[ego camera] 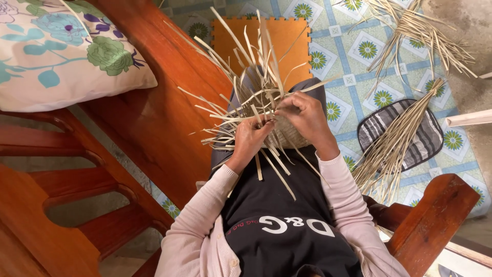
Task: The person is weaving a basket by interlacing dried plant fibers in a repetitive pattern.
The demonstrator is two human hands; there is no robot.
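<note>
Currently both hands work at lap level, seated person, head view looking down. Left hand (pixel 249 139) has fingers curled closed around a cluster of pale, flat, dried-leaf weaving strips (pixel 241 97); right hand (pixel 303 115) pinches one or two strips between thumb and fingertips, just beside the left. Strips fan upward and outward from a small woven start of the same tan material (pixel 292 137), which rests on the knees, partly hidden under the hands. Judgement: strips look very light, thin and springy, stiff along their length but likely to crease or split if bent sharply; best taken near the woven base, not at the loose tips. Surroundings: bundle of spare straw-coloured strips (pixel 397 138) lying on a grey striped mat (pixel 430 138) on patterned floor covering; orange foam tile (pixel 279 38) ahead; glossy reddish wooden seat frame (pixel 154 113); floral cushion (pixel 61 51) to the left
</note>
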